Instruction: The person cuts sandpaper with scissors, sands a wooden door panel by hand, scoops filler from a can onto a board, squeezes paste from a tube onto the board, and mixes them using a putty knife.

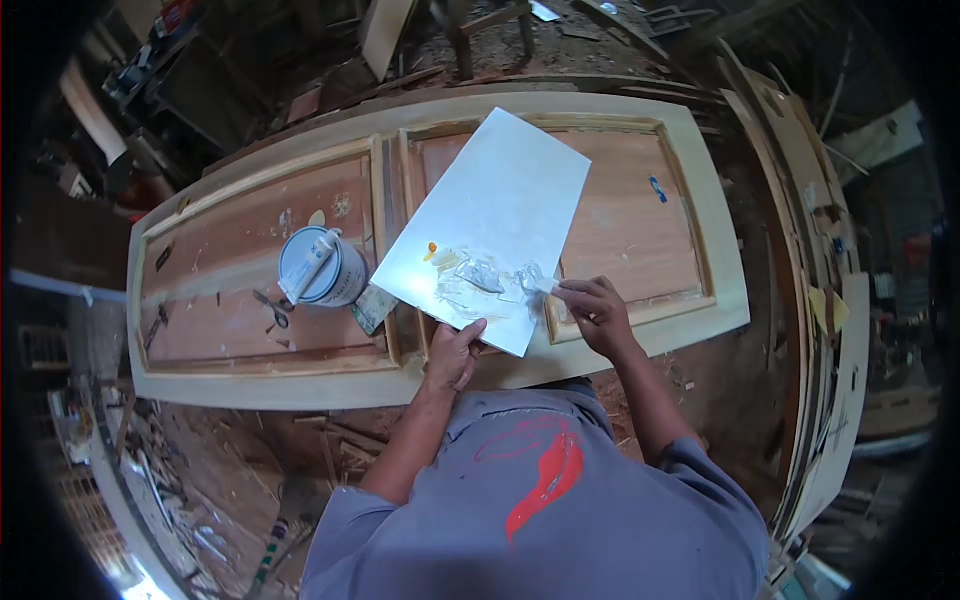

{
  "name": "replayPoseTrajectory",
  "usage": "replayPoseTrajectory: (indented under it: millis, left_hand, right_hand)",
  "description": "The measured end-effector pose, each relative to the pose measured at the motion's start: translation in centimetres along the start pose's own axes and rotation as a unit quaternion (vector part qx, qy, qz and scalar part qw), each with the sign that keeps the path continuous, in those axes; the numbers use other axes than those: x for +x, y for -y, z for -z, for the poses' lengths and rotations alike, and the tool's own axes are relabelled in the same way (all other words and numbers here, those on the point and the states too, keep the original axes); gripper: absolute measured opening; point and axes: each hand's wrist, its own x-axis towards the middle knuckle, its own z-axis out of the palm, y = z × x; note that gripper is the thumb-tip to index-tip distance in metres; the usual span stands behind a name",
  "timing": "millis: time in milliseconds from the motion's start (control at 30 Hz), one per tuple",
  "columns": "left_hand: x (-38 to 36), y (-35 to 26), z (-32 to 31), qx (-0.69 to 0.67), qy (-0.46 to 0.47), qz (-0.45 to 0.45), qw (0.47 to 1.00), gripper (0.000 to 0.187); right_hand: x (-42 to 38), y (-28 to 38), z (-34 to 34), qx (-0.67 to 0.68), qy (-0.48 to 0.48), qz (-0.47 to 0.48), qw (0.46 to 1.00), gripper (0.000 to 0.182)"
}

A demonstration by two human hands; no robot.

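My left hand (456, 356) grips the lower edge of a white rectangular board (510, 185), thumb on top. Pale putty (470, 280) is smeared over the board's lower part, with a small orange dab (432, 249) at its left. In my right hand (597, 315), a light-coloured spreader (545, 285) is pinched, its blade at the right end of the putty; the hand hides part of it. Beneath the board lies a panelled wooden door (720, 270). Left of the board stands a tin (345, 280) with a white tube (310, 265) lying on its lid.
Scissors (275, 308) lie on the door's left panel. A flat scraper-like piece (374, 308) rests beside the tin, and a small blue item (657, 189) is on the right panel. Long boards (815, 400) lean at the right. Wood scraps (350, 440) litter the floor.
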Motion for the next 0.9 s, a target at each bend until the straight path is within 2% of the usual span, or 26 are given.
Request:
replayPoseTrajectory:
  millis: [100, 167, 200, 333, 467, 567, 600, 733, 833, 867, 900]
  left_hand:
    - [-0.7, 1.1, -2.1, -0.104, -0.047, 0.01, 0.993, 0.054]
    - [-0.6, 1.7, -2.6, -0.091, -0.063, -0.007, 0.994, 0.054]
    - [-0.5, 1.8, -2.9, -0.086, -0.069, -0.017, 0.994, 0.055]
    - [-0.9, 1.7, -4.8, -0.029, -0.115, -0.054, 0.991, 0.052]
    - [-1.0, 1.5, -5.8, -0.017, -0.123, -0.066, 0.99, 0.053]
    - [-0.8, 1.4, -5.6, -0.011, -0.128, -0.072, 0.989, 0.052]
    - [-0.9, 1.7, -5.7, -0.011, -0.126, -0.069, 0.99, 0.052]
    - [-0.8, 1.5, -5.8, 0.0, -0.128, -0.071, 0.989, 0.052]
    - [-1.2, 1.8, -6.0, -0.019, -0.139, -0.069, 0.988, 0.052]
    - [-1.1, 1.8, -5.9, -0.02, -0.131, -0.064, 0.989, 0.052]
    - [-0.9, 1.8, -5.9, -0.021, -0.123, -0.062, 0.99, 0.053]
  right_hand:
    - [0.1, -1.8, 0.0, -0.032, 0.044, 0.067, 0.996, 0.048]
    - [-0.4, -3.2, -0.2, -0.069, 0.07, 0.117, 0.988, 0.047]
    - [-0.7, -4.0, 0.1, -0.05, 0.104, 0.107, 0.988, 0.048]
    - [1.5, -4.4, 2.8, -0.023, 0.105, 0.11, 0.988, 0.048]
    - [1.6, -5.7, 1.5, -0.046, 0.162, 0.144, 0.975, 0.045]
    - [2.8, -5.4, 3.5, -0.028, 0.159, 0.128, 0.978, 0.052]
    - [3.2, -4.3, 3.9, 0.0, 0.133, 0.12, 0.984, 0.048]
    - [2.2, -5.5, 1.8, -0.013, 0.184, 0.132, 0.974, 0.045]
    - [4.3, -3.3, 4.4, -0.006, 0.187, 0.105, 0.977, 0.046]
    - [4.4, -3.2, 3.7, 0.006, 0.167, 0.122, 0.978, 0.045]
    - [3.9, -3.3, 3.0, -0.008, 0.186, 0.128, 0.974, 0.044]
